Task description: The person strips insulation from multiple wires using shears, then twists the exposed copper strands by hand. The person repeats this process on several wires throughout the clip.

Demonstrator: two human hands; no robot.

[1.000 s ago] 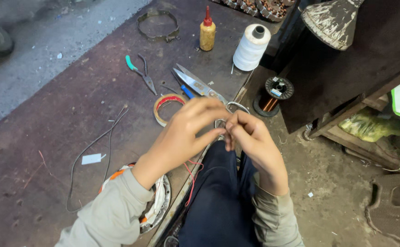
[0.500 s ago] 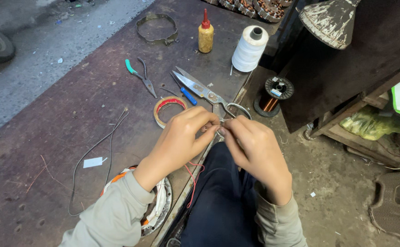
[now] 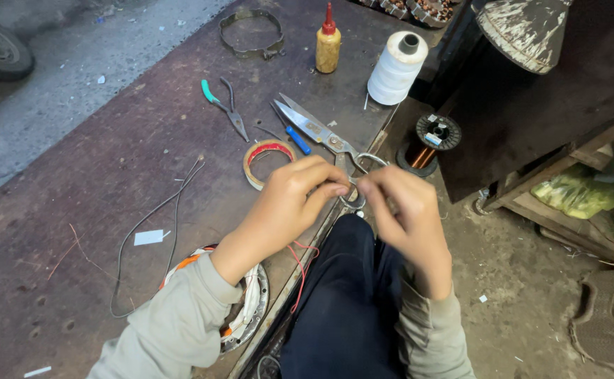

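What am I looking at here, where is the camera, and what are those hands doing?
The picture comes from a camera worn on a person's head, looking down at their own two bare hands; no machine is involved. The left hand and the right hand meet fingertip to fingertip, pinching something too small to make out. They hover at the edge of a worn brown workbench, above the person's dark trousers. On the bench lie large scissors, green-handled pliers, a roll of tape, a yellow bottle with a red tip, a big spool of white thread and a loose black wire. A round wound motor part sits under the left forearm. A reel of copper wire stands on the ground.
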